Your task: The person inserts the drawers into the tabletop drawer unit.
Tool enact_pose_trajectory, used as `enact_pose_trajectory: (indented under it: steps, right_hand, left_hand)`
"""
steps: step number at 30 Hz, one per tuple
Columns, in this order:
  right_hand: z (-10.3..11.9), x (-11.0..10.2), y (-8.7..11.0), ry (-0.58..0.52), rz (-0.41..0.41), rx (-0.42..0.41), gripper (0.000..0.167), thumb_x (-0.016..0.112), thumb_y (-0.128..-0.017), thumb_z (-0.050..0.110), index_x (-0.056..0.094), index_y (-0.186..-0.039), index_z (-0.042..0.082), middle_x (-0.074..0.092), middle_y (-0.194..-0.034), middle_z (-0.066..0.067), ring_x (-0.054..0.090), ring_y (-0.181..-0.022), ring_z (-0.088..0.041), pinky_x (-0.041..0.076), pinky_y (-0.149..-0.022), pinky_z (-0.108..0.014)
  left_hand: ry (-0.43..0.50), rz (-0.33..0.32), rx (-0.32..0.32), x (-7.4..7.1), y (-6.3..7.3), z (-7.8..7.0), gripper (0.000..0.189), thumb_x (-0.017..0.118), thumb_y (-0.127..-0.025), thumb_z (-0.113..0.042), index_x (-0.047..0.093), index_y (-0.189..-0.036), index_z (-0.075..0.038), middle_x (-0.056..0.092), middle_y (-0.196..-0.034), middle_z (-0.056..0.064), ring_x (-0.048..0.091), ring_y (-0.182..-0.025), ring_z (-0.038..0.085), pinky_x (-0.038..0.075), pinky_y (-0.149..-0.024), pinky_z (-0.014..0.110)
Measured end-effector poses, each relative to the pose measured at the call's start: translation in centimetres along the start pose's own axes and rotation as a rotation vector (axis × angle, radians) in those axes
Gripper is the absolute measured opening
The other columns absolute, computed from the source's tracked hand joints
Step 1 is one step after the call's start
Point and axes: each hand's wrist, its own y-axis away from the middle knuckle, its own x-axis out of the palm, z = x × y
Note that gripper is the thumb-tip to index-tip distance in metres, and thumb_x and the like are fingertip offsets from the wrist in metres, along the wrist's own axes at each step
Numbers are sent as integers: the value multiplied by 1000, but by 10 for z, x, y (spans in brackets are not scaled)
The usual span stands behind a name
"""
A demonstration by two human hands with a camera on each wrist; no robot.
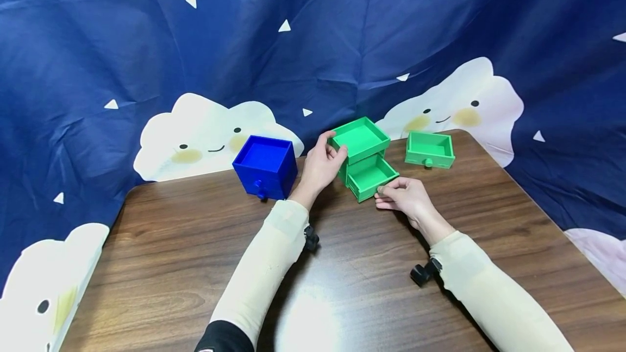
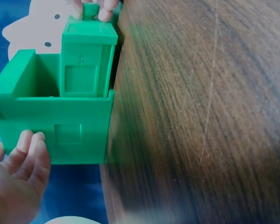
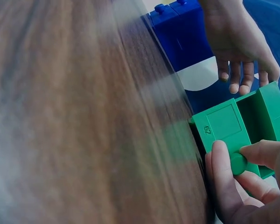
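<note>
A small green cabinet (image 1: 368,153) stands upright at the back of the table, with a shallow recess in its top. Its lower green drawer (image 1: 368,175) is pulled partly out of the front, and a hollow slot shows above it in the left wrist view. My left hand (image 1: 320,166) holds the cabinet by its upper left side, the fingers (image 2: 30,154) against the side wall. With the thumb and fingers, my right hand (image 1: 407,198) pinches the round knob (image 3: 238,164) on the drawer's front.
A separate green drawer (image 1: 417,159) with a knob sits on the wooden table (image 1: 186,243), right of the cabinet. To the left stands a blue cabinet (image 1: 285,178) with knobs in front. A blue cloth (image 1: 332,37) with clouds hangs right behind the table's back edge.
</note>
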Motion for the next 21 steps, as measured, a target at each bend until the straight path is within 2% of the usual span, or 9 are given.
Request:
enact_pose_trajectory:
  steps: [4,21]
  right_hand:
    - [0,0,-3,9,-2,-3,10,64,-103,-4,61,-105,-14,78,-84,-10,80,-76,-14,66,-78,-30]
    - [5,8,-15,24,-11,17,18,63,-104,0,60,-114,-15,80,-84,-10,80,-74,-14,66,-78,-31]
  left_hand:
    - [2,3,1,-1,0,0,54,62,-105,-40,54,-152,-16,64,-91,-1,60,-80,15,49,-79,28]
    - [-9,0,17,-2,0,-1,54,63,-105,-39,55,-152,-14,65,-90,0,60,-78,14,49,-78,27]
